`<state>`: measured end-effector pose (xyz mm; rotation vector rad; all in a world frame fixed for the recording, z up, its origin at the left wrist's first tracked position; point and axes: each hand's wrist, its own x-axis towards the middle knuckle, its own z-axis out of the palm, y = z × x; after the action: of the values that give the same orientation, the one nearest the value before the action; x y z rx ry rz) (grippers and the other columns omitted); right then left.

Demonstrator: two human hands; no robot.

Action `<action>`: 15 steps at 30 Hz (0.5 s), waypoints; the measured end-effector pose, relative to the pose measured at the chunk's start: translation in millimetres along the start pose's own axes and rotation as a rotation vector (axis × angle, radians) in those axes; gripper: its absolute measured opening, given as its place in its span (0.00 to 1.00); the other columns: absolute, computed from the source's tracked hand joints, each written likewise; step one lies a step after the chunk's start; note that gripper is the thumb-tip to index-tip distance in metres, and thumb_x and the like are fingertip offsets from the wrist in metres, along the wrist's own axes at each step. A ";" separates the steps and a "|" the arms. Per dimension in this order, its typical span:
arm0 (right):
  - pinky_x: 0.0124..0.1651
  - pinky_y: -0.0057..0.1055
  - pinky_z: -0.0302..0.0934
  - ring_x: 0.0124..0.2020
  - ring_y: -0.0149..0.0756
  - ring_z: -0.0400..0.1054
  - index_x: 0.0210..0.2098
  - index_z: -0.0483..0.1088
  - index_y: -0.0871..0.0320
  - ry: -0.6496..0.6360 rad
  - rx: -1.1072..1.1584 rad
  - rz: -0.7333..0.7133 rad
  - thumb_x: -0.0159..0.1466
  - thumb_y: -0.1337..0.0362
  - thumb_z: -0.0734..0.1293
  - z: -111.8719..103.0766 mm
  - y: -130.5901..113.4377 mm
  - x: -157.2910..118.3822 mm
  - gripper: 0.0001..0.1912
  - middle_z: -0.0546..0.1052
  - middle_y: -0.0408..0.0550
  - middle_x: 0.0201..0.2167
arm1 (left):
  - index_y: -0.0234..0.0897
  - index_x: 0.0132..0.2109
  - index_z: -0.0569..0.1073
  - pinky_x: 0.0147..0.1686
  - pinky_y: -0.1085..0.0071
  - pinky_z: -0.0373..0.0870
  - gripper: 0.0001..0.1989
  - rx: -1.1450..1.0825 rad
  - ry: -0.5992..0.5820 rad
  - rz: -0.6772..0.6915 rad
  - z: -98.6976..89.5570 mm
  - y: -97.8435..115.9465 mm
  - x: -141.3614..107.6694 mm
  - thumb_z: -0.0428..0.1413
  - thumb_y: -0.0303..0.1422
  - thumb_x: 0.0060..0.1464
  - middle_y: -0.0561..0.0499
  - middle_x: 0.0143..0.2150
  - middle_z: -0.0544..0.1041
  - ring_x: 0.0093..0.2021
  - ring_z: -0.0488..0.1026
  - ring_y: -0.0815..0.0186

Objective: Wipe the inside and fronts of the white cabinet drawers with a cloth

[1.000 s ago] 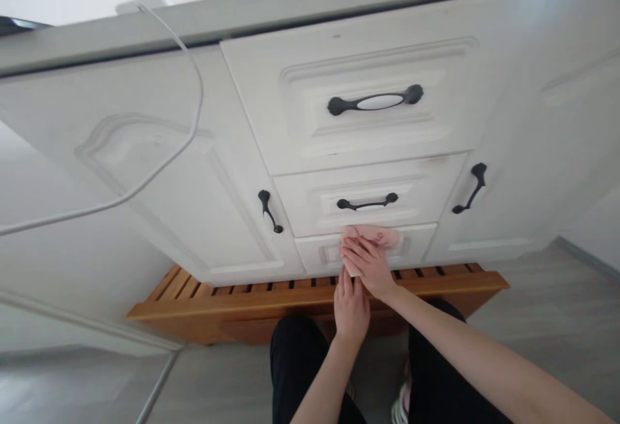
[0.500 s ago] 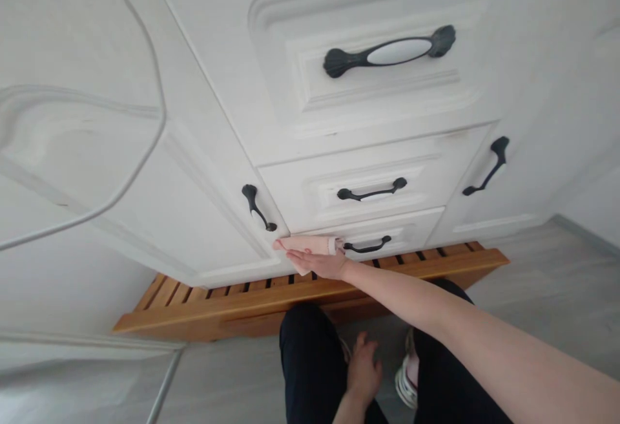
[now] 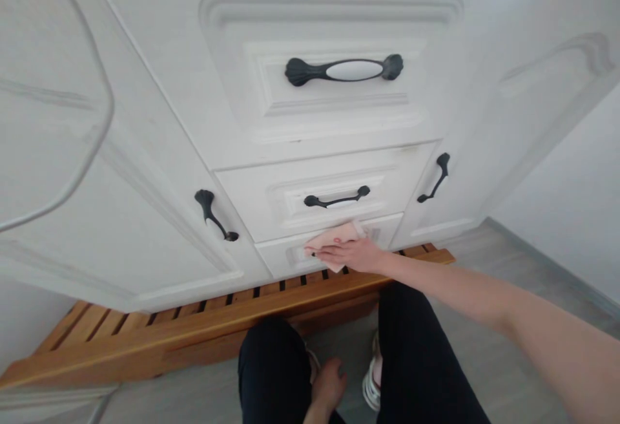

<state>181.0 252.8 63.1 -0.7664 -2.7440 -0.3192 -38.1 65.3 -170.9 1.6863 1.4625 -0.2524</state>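
Note:
My right hand point(image 3: 351, 254) holds a pale pink cloth point(image 3: 334, 236) with a small red mark against the front of the lowest drawer point(image 3: 276, 257). The cloth and fingers cover most of that drawer's dark handle. Just above is the middle drawer's black handle point(image 3: 338, 199). Low between my knees hangs my left hand point(image 3: 328, 385), its fingers loosely curled and nothing visible in them.
The white cabinet has a large top-drawer handle point(image 3: 343, 70) and side-door handles, left point(image 3: 216, 216) and right point(image 3: 434, 178). A slatted wooden ledge point(image 3: 194, 333) runs along its base. A white cable point(image 3: 99, 127) hangs at left.
My right hand and the cloth have moved rightward along the lowest drawer, from its left edge onto its handle. My view has shifted to the right. The left hand stays low between the knees.

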 end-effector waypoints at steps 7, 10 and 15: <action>0.63 0.42 0.54 0.56 0.40 0.69 0.65 0.64 0.36 0.039 -0.371 0.327 0.68 0.74 0.62 -44.6 54.8 -140.6 0.32 0.77 0.39 0.58 | 0.45 0.51 0.76 0.60 0.66 0.65 0.19 0.009 -0.006 -0.057 2.5 -0.6 3.5 0.52 0.26 0.55 0.48 0.56 0.78 0.60 0.73 0.60; 0.60 0.40 0.57 0.54 0.39 0.70 0.68 0.62 0.39 0.044 -0.383 0.289 0.66 0.76 0.61 -35.4 56.7 -148.8 0.35 0.76 0.41 0.59 | 0.46 0.49 0.77 0.61 0.63 0.64 0.16 0.004 -0.012 -0.065 2.9 0.8 3.8 0.54 0.28 0.56 0.50 0.55 0.78 0.59 0.73 0.59; 0.52 0.31 0.64 0.55 0.32 0.72 0.71 0.56 0.43 -0.066 -0.110 0.057 0.67 0.76 0.56 -5.1 26.2 -62.8 0.36 0.72 0.39 0.63 | 0.40 0.50 0.76 0.62 0.53 0.63 0.12 -0.021 -0.008 -0.072 2.7 3.0 -0.2 0.56 0.37 0.60 0.46 0.56 0.77 0.59 0.72 0.57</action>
<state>247.6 243.6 51.6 -0.8961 -2.7789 -0.4431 -34.5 63.4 -171.0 1.6164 1.5164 -0.2816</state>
